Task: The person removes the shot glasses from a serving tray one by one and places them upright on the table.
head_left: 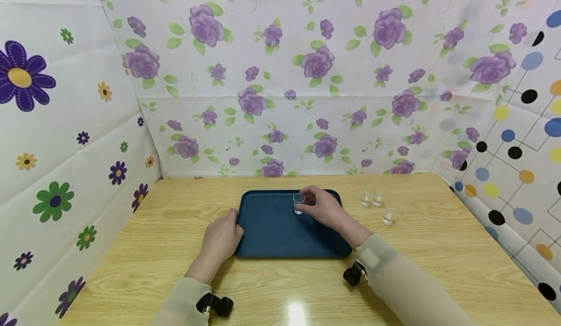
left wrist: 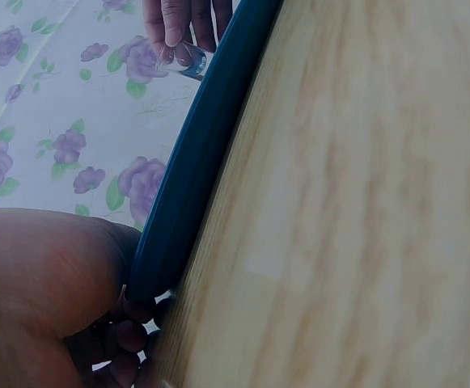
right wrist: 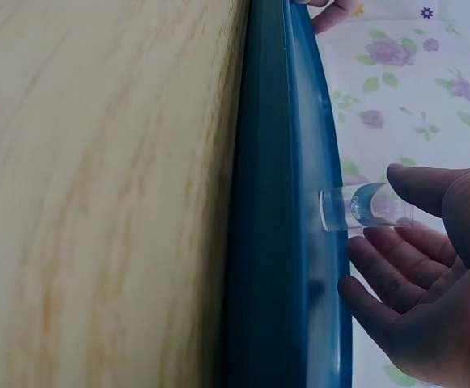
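Observation:
A dark blue rectangular tray lies on the wooden table. My left hand grips its left edge, thumb at the rim; in the left wrist view the curled fingers are partly hidden by the tray's corner. Toward the back of the tray, my right hand holds a small clear shot glass upright between thumb and fingers. In the right wrist view the thumb is at the upper part of the glass, and its base is right at the tray surface.
Three more small clear glasses stand right of the tray: two side by side, a left one and a right one, and one nearer the front. Flowered cloth hangs behind the wooden table, and patterned cloths flank both sides.

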`<state>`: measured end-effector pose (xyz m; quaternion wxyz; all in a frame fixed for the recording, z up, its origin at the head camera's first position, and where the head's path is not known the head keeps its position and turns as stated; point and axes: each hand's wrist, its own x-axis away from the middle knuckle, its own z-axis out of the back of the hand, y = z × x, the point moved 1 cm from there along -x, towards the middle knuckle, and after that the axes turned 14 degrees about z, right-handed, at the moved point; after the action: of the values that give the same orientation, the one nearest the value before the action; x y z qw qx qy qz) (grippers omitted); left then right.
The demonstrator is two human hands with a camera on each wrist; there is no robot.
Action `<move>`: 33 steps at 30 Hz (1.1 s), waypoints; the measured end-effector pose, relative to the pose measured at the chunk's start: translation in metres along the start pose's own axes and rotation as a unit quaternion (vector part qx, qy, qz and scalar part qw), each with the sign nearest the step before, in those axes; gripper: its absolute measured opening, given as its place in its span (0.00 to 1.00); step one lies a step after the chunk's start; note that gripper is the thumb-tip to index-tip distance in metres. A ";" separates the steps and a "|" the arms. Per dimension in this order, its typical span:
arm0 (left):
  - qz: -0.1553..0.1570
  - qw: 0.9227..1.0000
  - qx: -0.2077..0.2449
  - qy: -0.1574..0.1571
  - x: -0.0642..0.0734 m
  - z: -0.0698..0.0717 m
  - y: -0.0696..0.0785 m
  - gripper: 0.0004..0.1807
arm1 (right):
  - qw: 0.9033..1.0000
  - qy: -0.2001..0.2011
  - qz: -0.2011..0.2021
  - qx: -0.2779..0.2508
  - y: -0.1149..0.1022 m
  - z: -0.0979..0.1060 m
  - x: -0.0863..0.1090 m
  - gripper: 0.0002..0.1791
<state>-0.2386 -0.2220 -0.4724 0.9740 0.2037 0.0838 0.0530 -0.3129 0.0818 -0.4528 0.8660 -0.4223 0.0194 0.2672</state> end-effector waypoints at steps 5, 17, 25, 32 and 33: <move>0.003 1.000 -0.002 -0.001 -0.001 -0.002 -0.001 0.21 | 1.000 0.000 -0.002 -0.002 -0.002 -0.001 0.000 0.25; -0.001 1.000 0.000 0.000 -0.001 -0.004 0.000 0.21 | 1.000 0.006 -0.002 -0.006 0.000 -0.004 0.002 0.20; 0.004 1.000 0.001 -0.006 -0.001 -0.002 0.000 0.22 | 1.000 0.019 0.000 -0.014 -0.005 0.001 0.007 0.21; 0.003 1.000 -0.001 -0.005 0.000 -0.001 0.000 0.22 | 0.999 0.029 0.006 -0.037 -0.010 0.011 0.014 0.20; 0.004 1.000 -0.001 -0.006 0.000 0.000 0.000 0.22 | 0.999 0.030 0.006 -0.037 -0.009 0.012 0.015 0.20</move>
<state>-0.2391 -0.2219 -0.4728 0.9746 0.2029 0.0775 0.0554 -0.2982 0.0930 -0.4421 0.8470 -0.4622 0.0382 0.2599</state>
